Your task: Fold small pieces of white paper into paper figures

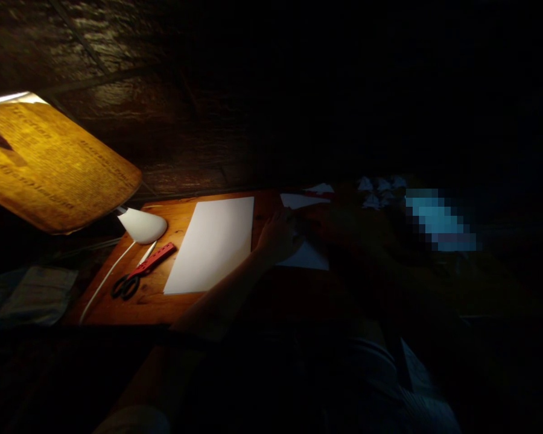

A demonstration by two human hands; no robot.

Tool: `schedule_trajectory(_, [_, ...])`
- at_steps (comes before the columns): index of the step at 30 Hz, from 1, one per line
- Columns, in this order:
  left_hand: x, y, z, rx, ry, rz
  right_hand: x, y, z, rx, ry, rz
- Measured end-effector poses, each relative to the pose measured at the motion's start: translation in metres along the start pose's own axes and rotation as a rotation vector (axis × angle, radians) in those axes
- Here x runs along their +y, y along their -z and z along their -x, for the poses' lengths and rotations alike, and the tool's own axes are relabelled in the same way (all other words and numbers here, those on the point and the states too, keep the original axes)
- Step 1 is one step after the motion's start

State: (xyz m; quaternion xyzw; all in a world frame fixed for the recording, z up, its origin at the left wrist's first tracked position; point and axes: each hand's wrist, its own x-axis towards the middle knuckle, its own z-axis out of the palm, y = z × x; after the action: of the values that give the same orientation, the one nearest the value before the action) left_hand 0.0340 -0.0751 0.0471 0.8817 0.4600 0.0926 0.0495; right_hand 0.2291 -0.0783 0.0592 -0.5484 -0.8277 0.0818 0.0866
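Along the near side of the wooden table (pixel 113 310), black-handled scissors (pixel 130 287) lie at the left, near a big white sheet (pixel 215 247). Right of that, a smaller piece of paper (pixel 308 258) lies partly beneath the left hand (pixel 280 234), fingers bent; the right hand (pixel 332 230) is lost in shadow, and I cannot tell whether either grips. Beyond lie paper scraps (pixel 298 201) and, farther right, folded paper shapes (pixel 377 191), before a dark wall (pixel 199 132)

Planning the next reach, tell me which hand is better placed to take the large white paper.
The left hand, I'd judge: it is nearer the large white paper, just beside its edge. The right hand, dim in shadow, lies farther off.
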Motion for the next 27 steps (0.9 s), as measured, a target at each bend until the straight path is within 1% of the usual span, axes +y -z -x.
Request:
schedule_trajectory(4, [0.002,0.003,0.000,-0.018,0.006,-0.006,0.001,0.000,0.000,0.032,0.033,-0.038])
schedule_trajectory(8, [0.002,0.005,0.000,-0.035,0.009,-0.017,-0.003,0.001,0.003,0.045,0.021,-0.041])
schedule_trajectory(11, [0.001,0.004,0.000,-0.028,0.002,-0.015,-0.006,0.001,0.003,0.071,-0.018,-0.009])
schedule_trajectory(17, [-0.001,0.004,-0.001,-0.027,0.007,-0.029,-0.011,-0.002,0.001,0.072,-0.098,0.066])
schedule_trajectory(23, [0.000,0.004,-0.001,-0.028,0.018,-0.036,-0.021,0.006,0.000,0.039,-0.190,0.076])
schedule_trajectory(27, [0.000,0.004,-0.001,-0.028,0.018,-0.035,-0.024,0.011,0.000,0.030,-0.249,0.086])
